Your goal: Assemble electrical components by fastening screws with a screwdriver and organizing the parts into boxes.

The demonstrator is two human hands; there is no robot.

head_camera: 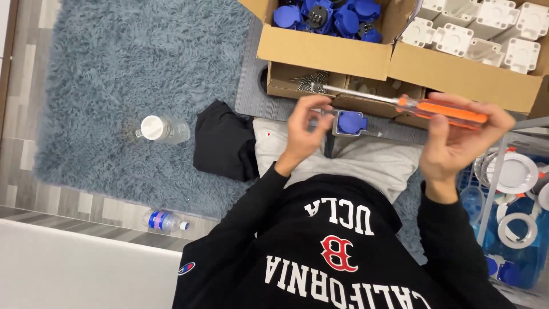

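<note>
The cardboard boxes [400, 66] run off the top edge. The left hand [306, 129] is blurred; whatever its fingertips pinch is too small to tell.

A glossy orange plastic screwdriver [434, 110] with metal shaft, matt cardboard boxes [326, 54], shaggy blue-grey rug [131, 63].

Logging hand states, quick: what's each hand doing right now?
Left hand: fingers pinched near the screwdriver tip; what they hold cannot be told.
Right hand: closed on the screwdriver's orange handle.
</note>
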